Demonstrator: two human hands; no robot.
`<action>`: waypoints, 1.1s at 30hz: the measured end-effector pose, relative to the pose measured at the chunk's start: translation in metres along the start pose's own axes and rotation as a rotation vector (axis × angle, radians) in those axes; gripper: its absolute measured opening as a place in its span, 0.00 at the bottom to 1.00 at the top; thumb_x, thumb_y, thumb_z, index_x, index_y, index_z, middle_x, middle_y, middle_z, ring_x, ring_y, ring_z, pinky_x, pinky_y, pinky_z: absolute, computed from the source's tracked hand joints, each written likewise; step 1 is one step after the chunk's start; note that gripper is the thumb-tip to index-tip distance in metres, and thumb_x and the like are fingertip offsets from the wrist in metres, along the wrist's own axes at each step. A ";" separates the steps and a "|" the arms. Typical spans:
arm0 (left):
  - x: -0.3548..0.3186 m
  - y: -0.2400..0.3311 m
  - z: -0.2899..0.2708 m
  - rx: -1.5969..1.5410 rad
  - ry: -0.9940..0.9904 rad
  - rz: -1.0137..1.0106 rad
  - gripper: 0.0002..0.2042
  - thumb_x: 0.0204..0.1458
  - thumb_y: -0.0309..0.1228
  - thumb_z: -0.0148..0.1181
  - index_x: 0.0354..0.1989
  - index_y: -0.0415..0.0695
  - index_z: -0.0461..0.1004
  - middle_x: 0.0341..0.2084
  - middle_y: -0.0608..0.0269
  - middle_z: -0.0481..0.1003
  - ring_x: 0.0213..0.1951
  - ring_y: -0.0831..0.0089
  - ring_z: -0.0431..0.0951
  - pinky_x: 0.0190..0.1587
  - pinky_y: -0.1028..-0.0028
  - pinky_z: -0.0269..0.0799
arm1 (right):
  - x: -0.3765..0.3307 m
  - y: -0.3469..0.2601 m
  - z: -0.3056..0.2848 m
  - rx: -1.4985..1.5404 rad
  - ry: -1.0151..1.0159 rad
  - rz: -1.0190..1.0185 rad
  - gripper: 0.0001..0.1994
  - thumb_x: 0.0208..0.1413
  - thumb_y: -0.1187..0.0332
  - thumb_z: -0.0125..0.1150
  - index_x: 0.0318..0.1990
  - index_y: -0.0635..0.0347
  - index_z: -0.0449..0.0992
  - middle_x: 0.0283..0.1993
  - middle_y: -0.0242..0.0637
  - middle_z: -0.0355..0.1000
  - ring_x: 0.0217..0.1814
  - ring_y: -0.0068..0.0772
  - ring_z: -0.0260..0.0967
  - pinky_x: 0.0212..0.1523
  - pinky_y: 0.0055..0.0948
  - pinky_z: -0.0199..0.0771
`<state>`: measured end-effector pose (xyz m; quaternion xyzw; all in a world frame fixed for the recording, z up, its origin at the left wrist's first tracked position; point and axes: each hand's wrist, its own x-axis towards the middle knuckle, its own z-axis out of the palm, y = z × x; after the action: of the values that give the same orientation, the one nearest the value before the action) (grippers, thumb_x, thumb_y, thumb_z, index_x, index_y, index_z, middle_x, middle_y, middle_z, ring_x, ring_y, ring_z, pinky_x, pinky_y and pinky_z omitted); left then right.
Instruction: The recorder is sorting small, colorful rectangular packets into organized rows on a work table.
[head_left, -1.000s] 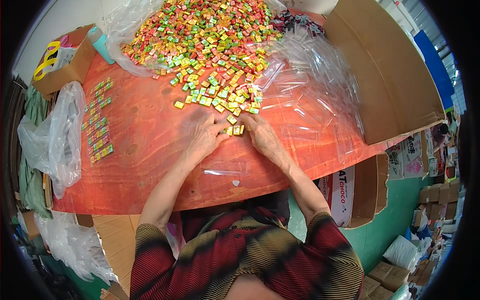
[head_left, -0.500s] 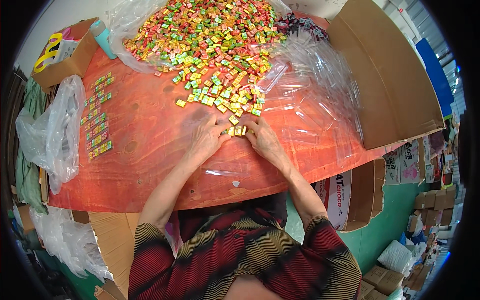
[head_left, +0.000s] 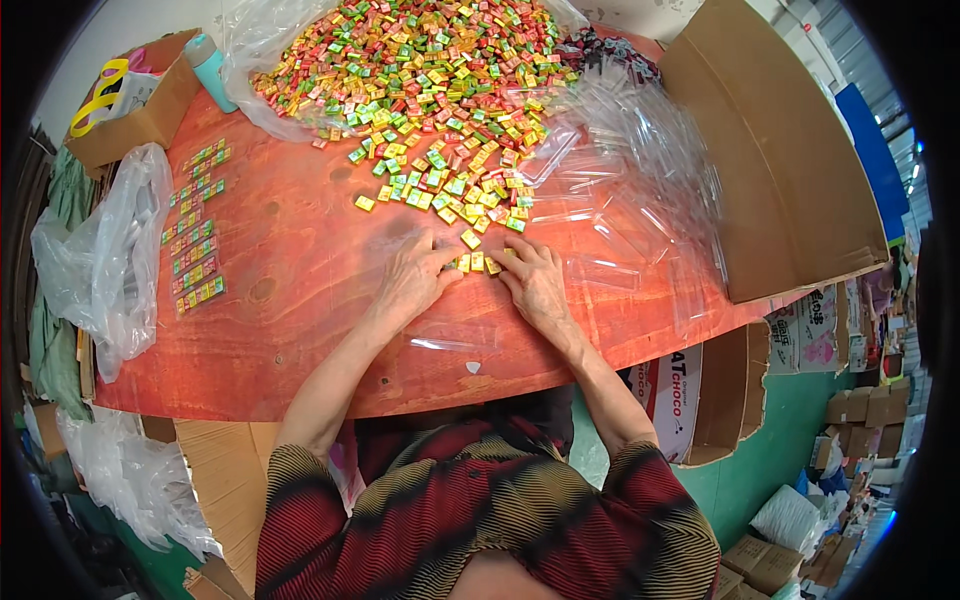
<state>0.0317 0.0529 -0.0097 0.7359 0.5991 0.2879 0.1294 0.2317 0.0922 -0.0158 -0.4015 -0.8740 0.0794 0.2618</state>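
Hands meet near the front edge of the red table [head_left: 290,290], and I see them side by side with a short row of small candies [head_left: 478,262] between them. My left hand [head_left: 415,275] lies flat, its fingers together and pressing on the left end of the row. My right hand [head_left: 535,280] lies flat too, its fingers touching the right end of the row. Neither hand is closed around anything; they only push the candies from both sides. The row is yellow and orange, and it sits just below the big pile of candies [head_left: 420,90], which spreads from the middle of the table to the back edge in red, green, yellow and orange. Clear plastic trays [head_left: 640,170] lie heaped toward the right edge, next to a big cardboard flap [head_left: 780,170]. Near the left edge I see finished rows of candies [head_left: 195,230] lined up one after another. A cardboard box [head_left: 140,110] sits at the back left corner with a light blue bottle [head_left: 210,70] beside it. A clear plastic bag [head_left: 110,260] hangs off the left edge.
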 end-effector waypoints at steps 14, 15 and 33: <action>0.003 0.000 0.000 0.088 -0.015 0.050 0.17 0.40 0.35 0.63 0.43 0.51 0.74 0.31 0.57 0.67 0.34 0.59 0.71 0.35 0.63 0.67 | 0.013 -0.008 0.010 0.030 -0.131 -0.042 0.16 0.44 0.76 0.53 0.45 0.60 0.69 0.45 0.42 0.67 0.43 0.45 0.64 0.43 0.35 0.66; -0.001 -0.001 0.000 0.087 -0.015 0.050 0.17 0.40 0.35 0.63 0.43 0.51 0.74 0.31 0.57 0.67 0.34 0.59 0.71 0.35 0.63 0.67 | 0.013 -0.010 0.012 0.044 -0.132 -0.077 0.16 0.44 0.76 0.53 0.44 0.59 0.70 0.44 0.43 0.67 0.42 0.45 0.64 0.43 0.34 0.66; -0.017 -0.008 -0.024 -0.085 -0.063 -0.113 0.19 0.39 0.27 0.63 0.43 0.42 0.70 0.33 0.53 0.64 0.38 0.55 0.68 0.41 0.63 0.66 | 0.084 0.030 0.016 -0.193 0.020 0.212 0.06 0.45 0.74 0.50 0.32 0.64 0.67 0.34 0.48 0.67 0.37 0.50 0.68 0.33 0.43 0.68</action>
<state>0.0095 0.0352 0.0007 0.7036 0.6224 0.2820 0.1952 0.1981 0.1760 -0.0065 -0.5155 -0.8278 0.0180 0.2207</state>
